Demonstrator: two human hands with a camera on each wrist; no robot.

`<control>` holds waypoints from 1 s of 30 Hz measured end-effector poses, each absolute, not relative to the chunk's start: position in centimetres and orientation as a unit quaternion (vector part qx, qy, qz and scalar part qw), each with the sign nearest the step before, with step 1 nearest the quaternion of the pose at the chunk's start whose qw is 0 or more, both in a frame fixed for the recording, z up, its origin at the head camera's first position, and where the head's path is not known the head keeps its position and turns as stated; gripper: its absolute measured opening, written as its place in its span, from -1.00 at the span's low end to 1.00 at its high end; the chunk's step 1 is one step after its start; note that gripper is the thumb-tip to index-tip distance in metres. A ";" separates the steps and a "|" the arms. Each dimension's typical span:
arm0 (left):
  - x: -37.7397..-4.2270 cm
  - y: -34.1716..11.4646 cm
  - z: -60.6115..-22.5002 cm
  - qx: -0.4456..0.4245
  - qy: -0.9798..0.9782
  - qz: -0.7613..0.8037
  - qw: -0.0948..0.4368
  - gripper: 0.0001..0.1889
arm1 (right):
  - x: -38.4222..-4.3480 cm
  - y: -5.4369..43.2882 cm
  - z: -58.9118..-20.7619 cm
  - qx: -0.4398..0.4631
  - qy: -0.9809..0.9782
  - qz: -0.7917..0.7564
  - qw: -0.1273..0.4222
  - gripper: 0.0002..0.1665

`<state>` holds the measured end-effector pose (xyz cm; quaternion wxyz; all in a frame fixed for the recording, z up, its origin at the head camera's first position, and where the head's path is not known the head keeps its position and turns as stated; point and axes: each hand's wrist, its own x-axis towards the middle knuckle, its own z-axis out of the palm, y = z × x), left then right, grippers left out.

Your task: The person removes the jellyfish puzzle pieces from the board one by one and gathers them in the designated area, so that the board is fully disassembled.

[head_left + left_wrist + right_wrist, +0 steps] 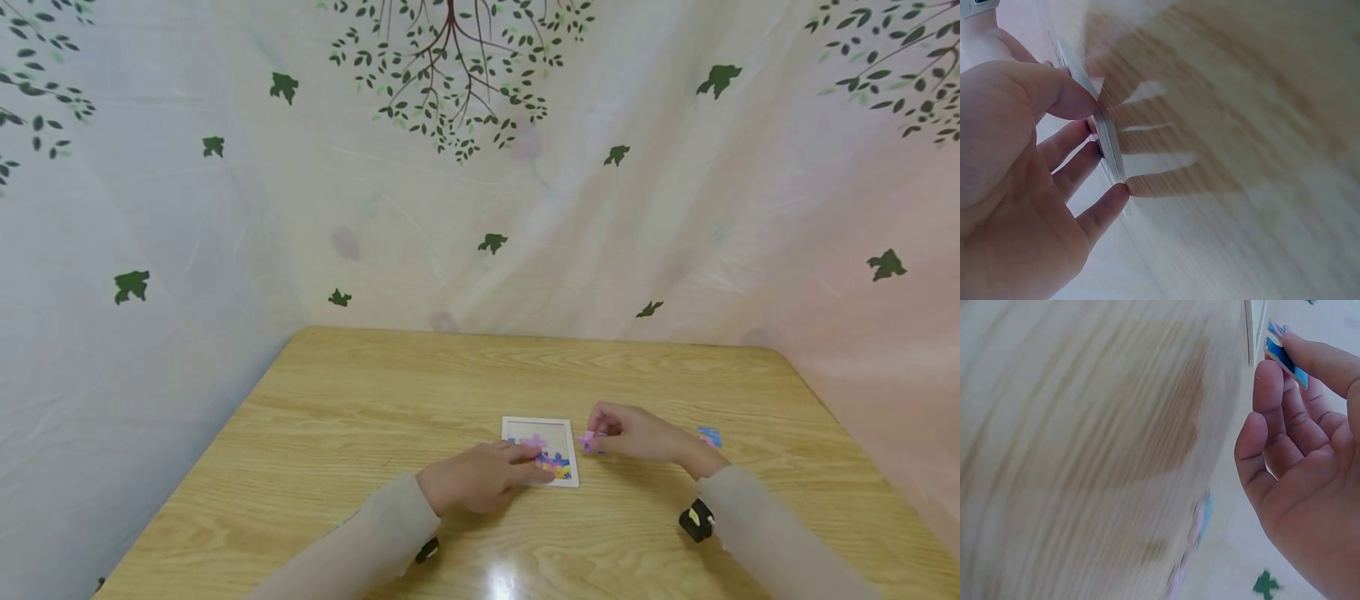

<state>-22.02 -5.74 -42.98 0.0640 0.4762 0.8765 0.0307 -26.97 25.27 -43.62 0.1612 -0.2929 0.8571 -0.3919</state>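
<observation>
A white-bordered jigsaw puzzle tray [573, 457] lies on the table, its lower part filled with colourful pieces [557, 467]. My left hand [483, 477] rests over the tray's left side, fingers reaching across the pieces. In the left wrist view, the fingertips [1119, 189] and thumb touch along the tray's thin edge [1109, 140]. Just right of the tray, my right hand [641, 433] pinches a pink and blue puzzle piece [587, 442] between thumb and fingers. The right wrist view shows the blue part of that piece [1285, 361] raised above the table.
Loose blue and pink puzzle pieces [709, 436] lie on the wooden table [375, 383], right of my right hand. Behind the table hangs a pale cloth [420, 275] printed with branches and green leaves. Black wrist devices [697, 521] sit under both sleeves.
</observation>
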 end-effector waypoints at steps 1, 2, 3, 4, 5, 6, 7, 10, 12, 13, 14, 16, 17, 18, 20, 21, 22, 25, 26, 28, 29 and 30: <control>-22.0 -5.7 -43.0 0.476 0.877 0.031 0.064 -0.49 | -26.8 25.9 -43.6 -0.291 0.859 -0.390 0.158 -0.84; -22.0 -5.7 -43.0 0.476 0.877 0.031 0.063 -0.49 | -26.7 26.5 -43.6 -0.289 0.861 -0.390 0.156 -0.85; -22.0 -5.7 -43.1 0.477 0.876 0.030 0.062 -0.49 | -26.5 27.1 -43.6 -0.287 0.861 -0.391 0.155 -0.85; -22.0 -5.7 -43.1 0.478 0.876 0.029 0.060 -0.50 | -26.3 27.8 -43.6 -0.284 0.863 -0.390 0.153 -0.84; -22.0 -5.7 -43.2 0.478 0.876 0.028 0.058 -0.50 | -26.1 28.5 -43.6 -0.284 0.862 -0.391 0.152 -0.85; -22.0 -5.7 -43.2 0.478 0.876 0.026 0.056 -0.50 | -25.9 29.1 -43.5 -0.282 0.864 -0.390 0.151 -0.85; -22.0 -5.7 -43.2 0.479 0.876 0.025 0.055 -0.51 | -25.8 29.8 -43.5 -0.281 0.865 -0.388 0.148 -0.85; -21.9 -5.7 -43.2 0.479 0.876 0.015 0.050 -0.50 | -25.2 31.8 -43.4 -0.279 0.867 -0.387 0.146 -0.85; -21.9 -5.7 -43.2 0.477 0.877 0.010 0.050 -0.50 | -24.7 33.1 -43.4 -0.276 0.870 -0.382 0.143 -0.85; -21.9 -5.7 -43.1 0.476 0.878 0.008 0.050 -0.49 | -24.5 33.8 -43.4 -0.272 0.873 -0.380 0.140 -0.85; -21.9 -5.7 -43.1 0.475 0.879 0.006 0.051 -0.49 | -24.3 34.4 -43.5 -0.269 0.875 -0.378 0.139 -0.85; -21.8 -5.8 -43.1 0.474 0.879 0.004 0.049 -0.49 | -23.9 35.7 -43.6 -0.257 0.884 -0.369 0.129 -0.85; -21.8 -5.8 -43.1 0.475 0.878 0.005 0.048 -0.50 | -23.7 36.3 -43.6 -0.252 0.888 -0.365 0.122 -0.85; -21.8 -5.8 -43.1 0.478 0.877 0.005 0.043 -0.50 | -23.5 36.8 -43.7 -0.247 0.892 -0.361 0.114 -0.85; -21.8 -5.8 -43.1 0.481 0.876 0.004 0.038 -0.51 | -23.2 37.9 -43.8 -0.243 0.895 -0.358 0.106 -0.86; -21.8 -5.8 -43.0 0.483 0.875 0.003 0.036 -0.52 | -23.0 38.4 -43.8 -0.239 0.897 -0.357 0.104 -0.86; -21.8 -5.8 -43.1 0.483 0.875 0.002 0.035 -0.52 | -22.9 38.8 -43.8 -0.238 0.897 -0.359 0.103 -0.87; -21.8 -5.9 -43.0 0.487 0.873 0.002 0.031 -0.53 | -22.6 39.8 -44.0 -0.240 0.895 -0.361 0.108 -0.87; -21.8 -5.9 -43.1 0.487 0.873 0.003 0.030 -0.53 | -22.6 40.1 -44.0 -0.242 0.893 -0.363 0.108 -0.88; -21.8 -5.9 -43.1 0.494 0.869 0.004 0.022 -0.53 | -22.5 40.5 -44.2 -0.248 0.890 -0.367 0.107 -0.90; -21.8 -6.0 -43.1 0.497 0.868 0.005 0.018 -0.53 | -22.5 40.8 -44.3 -0.255 0.887 -0.370 0.105 -0.91; -21.8 -6.0 -43.2 0.499 0.867 0.006 0.016 -0.53 | -22.5 41.0 -44.5 -0.257 0.884 -0.376 0.107 -0.92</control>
